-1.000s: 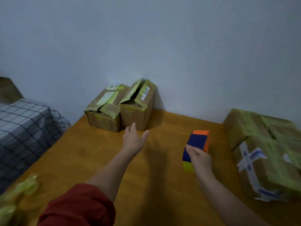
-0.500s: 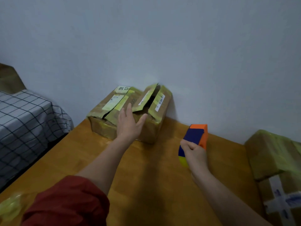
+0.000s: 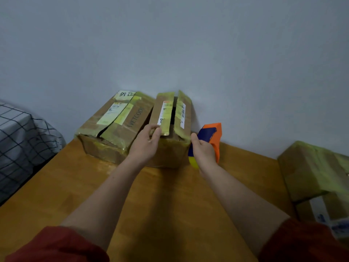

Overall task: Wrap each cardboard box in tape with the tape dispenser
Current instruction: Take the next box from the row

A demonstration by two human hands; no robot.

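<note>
Head view. Two brown cardboard boxes patched with yellow-green tape stand side by side at the far edge of a wooden table (image 3: 170, 208), against a pale grey wall (image 3: 170, 44).

The narrower box (image 3: 171, 154) is the right-hand one of the pair. Its two top flaps are raised and a dark gap shows between them. The left hand (image 3: 144, 147) is at this box's near left corner. Thumb and fingers (image 3: 150, 128) are curled round the near end of the left flap (image 3: 164, 118) and pinch it.

The right hand (image 3: 204, 155) is closed round the handle of an orange, blue and yellow plastic tape dispenser (image 3: 212, 136). The dispenser is held just beside the box's right wall, with its orange head pointing up and away. Whether it touches the box cannot be told.

The wider box (image 3: 117, 125) touches the narrower one on its left; its flaps lie nearly flat and bear printed labels.

At the right edge of the view is a stack of taped boxes (image 3: 311, 173), well apart from both hands. At the left edge lies a black-and-white checked cloth (image 3: 18, 140). Both forearms emerge from red sleeves (image 3: 56, 244).
</note>
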